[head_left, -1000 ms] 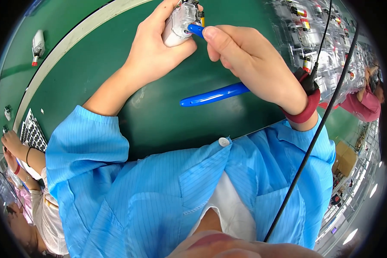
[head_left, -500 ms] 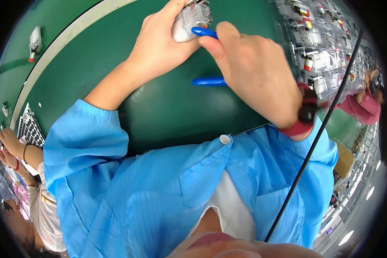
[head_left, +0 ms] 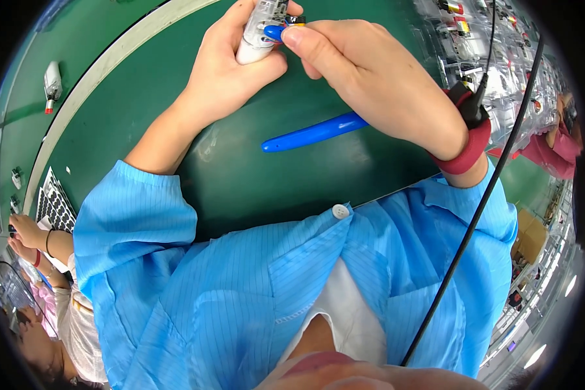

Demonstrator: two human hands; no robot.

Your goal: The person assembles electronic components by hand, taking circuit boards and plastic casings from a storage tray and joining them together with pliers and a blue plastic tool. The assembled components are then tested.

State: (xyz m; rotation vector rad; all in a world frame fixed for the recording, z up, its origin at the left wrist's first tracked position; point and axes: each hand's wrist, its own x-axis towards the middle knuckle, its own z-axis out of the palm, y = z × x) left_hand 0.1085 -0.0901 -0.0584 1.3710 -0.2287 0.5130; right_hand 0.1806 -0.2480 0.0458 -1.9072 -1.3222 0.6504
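Near the top middle, my left hand [head_left: 224, 75] is wrapped round a small device [head_left: 255, 44] with a smooth white end and a clear housing; its far end runs out of the picture. My right hand [head_left: 383, 81] is closed on a blue-handled tool [head_left: 315, 133], which looks like pliers. One rounded blue handle end touches the side of the device, between thumb and fingers. The other handle sticks out to the left below the hand, over the green table. The tool's head is hidden by my right hand. A small black and yellow part shows beside the right fingertips.
Clear plastic trays [head_left: 487, 84] of similar devices are stacked at the right. Another white device [head_left: 52, 84] with a red tip lies at the far left, beyond a pale curved strip [head_left: 78, 91]. A black cable runs from my red wristband [head_left: 471, 153]. Co-workers sit at both sides.
Both hands have shifted slightly left, and the device is turned more upright. The right hand has rolled, and the lower blue handle has swung down and left, showing more of its length.
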